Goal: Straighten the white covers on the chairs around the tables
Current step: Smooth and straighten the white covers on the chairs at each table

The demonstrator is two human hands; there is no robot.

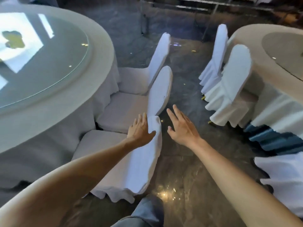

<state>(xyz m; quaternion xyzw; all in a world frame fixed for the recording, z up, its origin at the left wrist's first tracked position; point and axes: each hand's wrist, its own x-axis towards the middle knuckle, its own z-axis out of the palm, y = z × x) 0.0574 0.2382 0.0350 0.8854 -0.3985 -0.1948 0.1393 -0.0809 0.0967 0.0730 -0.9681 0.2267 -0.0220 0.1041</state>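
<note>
Three chairs in white covers stand in a row along the round table [101,51] on the left. The nearest chair's cover [141,163] hangs wrinkled over its back, right below me. My left hand [140,128] lies flat against the top of that chair back, fingers straight, thumb on the cloth. My right hand [182,126] hovers open over the floor just right of the chair back, touching nothing. The middle chair [159,90] and the far chair [159,54] stand beyond my hands.
A second round table [246,46] with white-covered chairs [232,82] stands on the right across a dark floor aisle [183,72]. Another white cover [283,174] and blue cloth [275,138] sit at the near right. My knee [147,208] is below.
</note>
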